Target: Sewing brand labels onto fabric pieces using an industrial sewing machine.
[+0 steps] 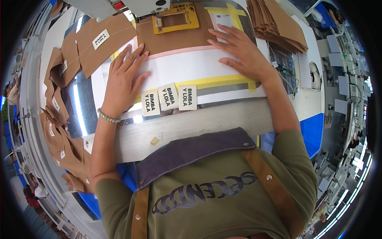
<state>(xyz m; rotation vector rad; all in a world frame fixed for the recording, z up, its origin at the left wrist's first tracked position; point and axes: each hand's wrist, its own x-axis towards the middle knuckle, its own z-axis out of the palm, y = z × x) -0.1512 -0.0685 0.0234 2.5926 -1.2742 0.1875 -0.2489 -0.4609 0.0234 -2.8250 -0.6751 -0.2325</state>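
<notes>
Brown panel [179,43] lies beneath a yellow rectangular frame [177,28], apparently steadied by the left hand [124,77] and right hand [246,53], fingers spread, gripping nothing, at its left and right edges.

A small tan scrap [154,141] lies on the pale near edge of the bench [131,149] on my feed. To the right I make out a tangle of thin cables [289,81] and, just beyond it, a dark oval cutout [315,75] in the white surface. Lower on that side I have a blue bin [313,133] in view, partly covered by the bench. Farther right, my lens bends a row of workstations [341,115] with pale sheets along it, and bright light strips [348,209] curve below. At my far left, a distant person in red [32,202] is small and blurred.
</notes>
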